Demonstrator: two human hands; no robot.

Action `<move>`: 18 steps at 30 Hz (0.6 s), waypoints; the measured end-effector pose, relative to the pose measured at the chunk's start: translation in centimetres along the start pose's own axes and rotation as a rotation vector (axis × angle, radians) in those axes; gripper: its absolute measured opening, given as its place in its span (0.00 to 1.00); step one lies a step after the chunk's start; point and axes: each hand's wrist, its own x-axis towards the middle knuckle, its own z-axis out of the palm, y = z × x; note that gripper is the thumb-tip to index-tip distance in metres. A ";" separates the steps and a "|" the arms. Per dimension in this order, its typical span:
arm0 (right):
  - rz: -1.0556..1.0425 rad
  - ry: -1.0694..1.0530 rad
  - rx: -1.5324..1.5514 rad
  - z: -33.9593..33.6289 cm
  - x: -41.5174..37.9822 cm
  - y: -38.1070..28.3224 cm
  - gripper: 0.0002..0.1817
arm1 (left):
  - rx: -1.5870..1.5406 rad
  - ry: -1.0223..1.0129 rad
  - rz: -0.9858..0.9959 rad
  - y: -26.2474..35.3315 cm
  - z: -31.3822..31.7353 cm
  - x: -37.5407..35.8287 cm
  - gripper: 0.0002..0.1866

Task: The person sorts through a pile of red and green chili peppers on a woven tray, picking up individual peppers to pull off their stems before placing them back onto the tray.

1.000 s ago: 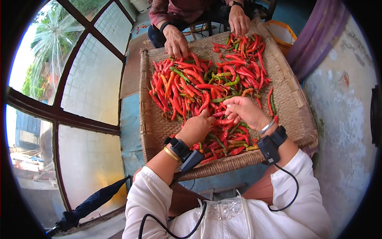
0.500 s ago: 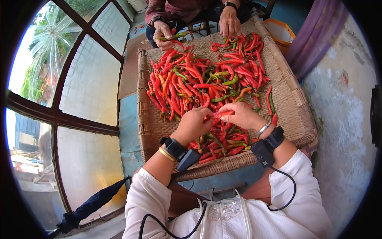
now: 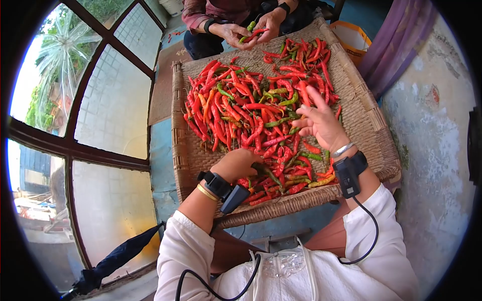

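My left hand (image 3: 236,164) is low over the near side of the chili pile, its fingers curled and partly hidden from view. A dark green chili pepper (image 3: 267,172) sticks out from its fingertips towards the right. Above the right part of the pile, my right hand (image 3: 324,124) is raised with its fingers spread and nothing plainly held. A red chili pepper (image 3: 305,94) shows just beyond those fingers. The main heap of chili peppers (image 3: 221,118) is mostly red, with some green and orange ones. A smaller group of chili peppers (image 3: 296,188) lies by the near rim.
A shallow woven tray (image 3: 359,108) carries the peppers. Across it, a co-worker's hands (image 3: 246,34) hold green and red chili peppers. Windows (image 3: 113,95) and a folded umbrella (image 3: 118,256) are on the left; a wall (image 3: 432,150) and purple curtain (image 3: 396,45) on the right.
My hands have come apart from the red pepper they were both on. The right moved up and opened; the left moved slightly down-left. The co-worker's hands came together around peppers.
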 end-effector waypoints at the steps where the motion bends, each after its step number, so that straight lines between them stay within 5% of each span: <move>1: 0.073 -0.113 -0.063 -0.1 0.2 0.5 0.28 | 0.000 0.001 0.000 0.3 -0.3 0.1 0.15; 4: 0.190 -0.312 -0.213 0.5 0.1 1.2 0.25 | 0.005 -0.107 -0.088 1.6 -2.1 0.0 0.15; 7: -0.011 -0.460 -0.560 1.0 0.0 3.4 0.18 | -0.189 0.111 -0.021 2.8 -3.5 -0.1 0.15; 10: 0.171 -0.560 -0.511 1.4 -0.6 3.2 0.17 | -0.258 0.224 -0.153 3.4 -3.8 0.2 0.13; 18: 0.052 -0.409 -0.659 0.7 0.0 2.3 0.15 | -0.523 0.336 -0.202 2.9 -3.7 0.3 0.12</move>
